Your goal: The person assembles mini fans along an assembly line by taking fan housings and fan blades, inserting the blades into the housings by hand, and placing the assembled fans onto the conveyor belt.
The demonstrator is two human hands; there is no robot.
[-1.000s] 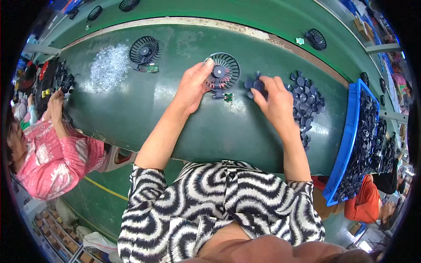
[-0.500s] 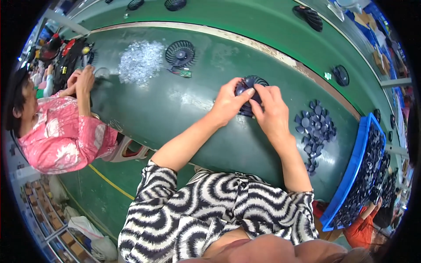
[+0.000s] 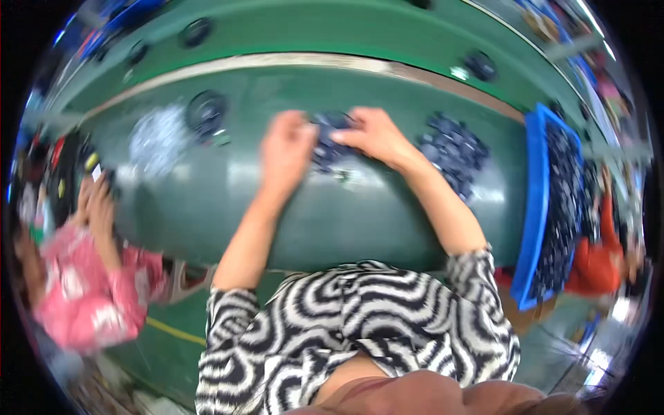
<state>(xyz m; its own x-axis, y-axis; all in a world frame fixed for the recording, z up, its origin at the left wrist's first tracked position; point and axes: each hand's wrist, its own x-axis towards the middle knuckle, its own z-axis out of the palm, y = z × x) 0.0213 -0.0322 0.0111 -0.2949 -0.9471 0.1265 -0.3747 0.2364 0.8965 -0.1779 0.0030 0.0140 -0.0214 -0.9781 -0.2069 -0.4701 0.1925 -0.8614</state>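
A dark fan wheel (image 3: 330,142), smeared by motion, sits low over the green table between my hands. My left hand (image 3: 287,146) is closed at the fan's left edge, its thumb against it and its fingers blurred. On the other side, my right hand (image 3: 377,135) grips the rim between thumb and fingers. A small green-and-white circuit board (image 3: 344,177) shows at the fan's near side; whether it is joined to the fan I cannot tell. To the right lies a pile of dark, rounded caps (image 3: 453,149).
At left are a heap of small clear pieces (image 3: 158,140) and another dark fan (image 3: 206,113) with a small board. A blue bin (image 3: 534,207) full of dark parts stands at right. More fans (image 3: 480,66) lie on the green strip beyond the ledge. A co-worker in pink (image 3: 97,290) sits at left.
The view has turned, so the table's things sit elsewhere in it. My hands have drawn a little apart on the fan, and the circuit board at its near side now shows more.
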